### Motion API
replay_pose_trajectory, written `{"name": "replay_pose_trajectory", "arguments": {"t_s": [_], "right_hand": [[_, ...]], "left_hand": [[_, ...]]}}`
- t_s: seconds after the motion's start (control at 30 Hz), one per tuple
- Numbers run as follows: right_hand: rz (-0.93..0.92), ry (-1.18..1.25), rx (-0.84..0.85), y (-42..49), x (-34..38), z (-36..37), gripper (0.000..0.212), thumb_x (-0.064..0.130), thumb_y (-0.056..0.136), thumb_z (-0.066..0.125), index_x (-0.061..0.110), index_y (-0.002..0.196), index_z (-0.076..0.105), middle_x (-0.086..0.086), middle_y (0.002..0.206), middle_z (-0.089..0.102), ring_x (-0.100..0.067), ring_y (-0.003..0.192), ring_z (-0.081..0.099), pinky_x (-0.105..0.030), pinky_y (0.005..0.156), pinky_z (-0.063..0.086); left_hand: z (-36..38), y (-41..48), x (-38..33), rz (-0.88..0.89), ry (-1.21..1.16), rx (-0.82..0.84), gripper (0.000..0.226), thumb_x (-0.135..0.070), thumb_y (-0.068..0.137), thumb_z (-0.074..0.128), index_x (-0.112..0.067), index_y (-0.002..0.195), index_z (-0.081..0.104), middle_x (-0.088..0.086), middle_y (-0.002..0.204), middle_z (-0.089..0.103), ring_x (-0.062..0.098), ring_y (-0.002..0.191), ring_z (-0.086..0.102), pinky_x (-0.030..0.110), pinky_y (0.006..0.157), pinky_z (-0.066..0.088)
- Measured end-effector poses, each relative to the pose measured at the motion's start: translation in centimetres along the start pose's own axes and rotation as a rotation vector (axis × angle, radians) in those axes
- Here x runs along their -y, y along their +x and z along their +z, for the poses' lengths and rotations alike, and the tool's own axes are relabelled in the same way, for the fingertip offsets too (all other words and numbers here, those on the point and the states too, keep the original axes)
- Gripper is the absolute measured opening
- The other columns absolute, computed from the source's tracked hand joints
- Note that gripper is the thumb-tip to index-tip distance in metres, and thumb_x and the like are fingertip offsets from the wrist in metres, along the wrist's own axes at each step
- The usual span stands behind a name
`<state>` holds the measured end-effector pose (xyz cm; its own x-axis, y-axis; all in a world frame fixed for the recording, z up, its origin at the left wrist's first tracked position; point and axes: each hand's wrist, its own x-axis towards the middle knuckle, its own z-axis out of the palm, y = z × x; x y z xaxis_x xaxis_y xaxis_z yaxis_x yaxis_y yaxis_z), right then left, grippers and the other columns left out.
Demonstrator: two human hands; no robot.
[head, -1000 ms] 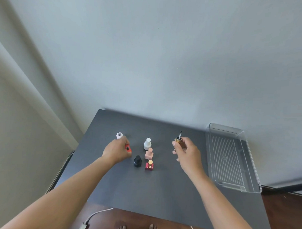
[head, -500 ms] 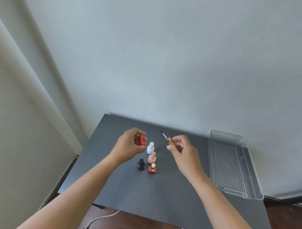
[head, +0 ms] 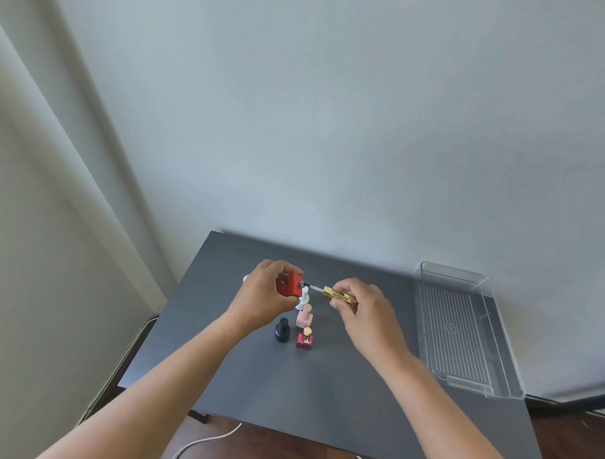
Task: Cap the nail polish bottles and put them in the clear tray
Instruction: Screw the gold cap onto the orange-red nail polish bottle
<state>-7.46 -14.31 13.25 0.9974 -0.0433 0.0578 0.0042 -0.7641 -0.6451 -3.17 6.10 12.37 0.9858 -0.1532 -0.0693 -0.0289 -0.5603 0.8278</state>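
Observation:
My left hand holds a red square nail polish bottle tilted sideways above the table, neck pointing right. My right hand grips a gold cap whose brush tip is at the bottle's neck. On the table below stand a white bottle, a pink bottle, a black bottle and a dark red bottle with a gold cap. A clear tray lies at the right side of the table, with nothing in it.
The dark grey table stands against a pale wall, with a curtain on the left. A small white thing peeks out behind my left hand. A white cable lies on the wooden floor below the front edge.
Both hands came together over the table. The red bottle was lifted and tilted sideways, and the gold cap's brush moved left until its tip reached the bottle's neck.

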Motion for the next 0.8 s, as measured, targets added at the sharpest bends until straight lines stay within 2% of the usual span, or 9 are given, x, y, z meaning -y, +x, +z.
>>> {"name": "replay_pose_trajectory", "arguments": {"t_s": [0.1, 0.27, 0.4, 0.5, 0.67, 0.8], "right_hand": [[-0.023, -0.024, -0.009, -0.2, 0.3, -0.3, 0.015, 0.029, 0.089, 0.067, 0.038, 0.098, 0.06, 0.014, 0.082, 0.051, -0.004, 0.074, 0.055, -0.025, 0.064, 0.044], [-0.102, -0.089, -0.058, -0.6, 1.1, -0.7, 0.013, 0.024, 0.088, 0.069, 0.03, 0.098, 0.065, 0.025, 0.074, 0.046, -0.012, 0.079, 0.054, -0.031, 0.065, 0.048], [-0.128, -0.066, -0.029, -0.4, 0.9, -0.5, 0.019, 0.015, 0.091, 0.065, 0.022, 0.108, 0.066, 0.011, 0.098, 0.062, -0.015, 0.098, 0.055, -0.031, 0.08, 0.048], [-0.142, -0.053, -0.005, -0.3, 0.6, -0.4, 0.027, 0.005, 0.093, 0.059, 0.018, 0.116, 0.066, 0.004, 0.105, 0.062, -0.016, 0.103, 0.054, -0.025, 0.085, 0.044], [-0.149, 0.006, 0.028, -0.3, 0.6, -0.6, 0.035, -0.002, 0.094, 0.053, 0.018, 0.12, 0.065, 0.007, 0.109, 0.059, -0.007, 0.103, 0.053, -0.005, 0.081, 0.036], [-0.081, 0.084, 0.06, -0.3, 0.7, -0.6, 0.034, 0.006, 0.094, 0.057, 0.028, 0.12, 0.061, 0.011, 0.109, 0.061, -0.002, 0.098, 0.058, -0.008, 0.08, 0.038]], "left_hand": [[-0.1, -0.1, -0.1, 0.01, 0.019, 0.005, 0.042, -0.016, 0.074, 0.077, -0.041, 0.103, 0.061, -0.013, 0.109, 0.054, 0.002, 0.095, 0.055, 0.024, 0.088, 0.049], [0.0, -0.4, -0.1, 0.053, 0.064, 0.019, 0.043, -0.014, 0.074, 0.076, -0.044, 0.102, 0.061, -0.014, 0.108, 0.053, -0.004, 0.093, 0.053, 0.01, 0.077, 0.042], [0.1, -0.4, -0.2, 0.082, 0.135, 0.023, 0.042, -0.014, 0.075, 0.075, -0.039, 0.107, 0.064, -0.012, 0.107, 0.052, 0.003, 0.095, 0.053, 0.007, 0.073, 0.039], [0.2, -0.4, -0.2, 0.082, 0.145, 0.024, 0.041, -0.015, 0.076, 0.075, -0.038, 0.109, 0.065, -0.011, 0.105, 0.052, 0.002, 0.093, 0.053, 0.005, 0.072, 0.038], [0.3, -0.6, -0.2, 0.063, 0.13, 0.038, 0.04, -0.017, 0.076, 0.075, -0.04, 0.108, 0.065, -0.013, 0.105, 0.052, -0.007, 0.091, 0.051, 0.005, 0.07, 0.037], [0.5, -0.6, -0.4, 0.051, 0.104, 0.058, 0.04, -0.019, 0.076, 0.076, -0.039, 0.109, 0.065, -0.012, 0.107, 0.053, 0.0, 0.093, 0.053, 0.007, 0.072, 0.039]]}}
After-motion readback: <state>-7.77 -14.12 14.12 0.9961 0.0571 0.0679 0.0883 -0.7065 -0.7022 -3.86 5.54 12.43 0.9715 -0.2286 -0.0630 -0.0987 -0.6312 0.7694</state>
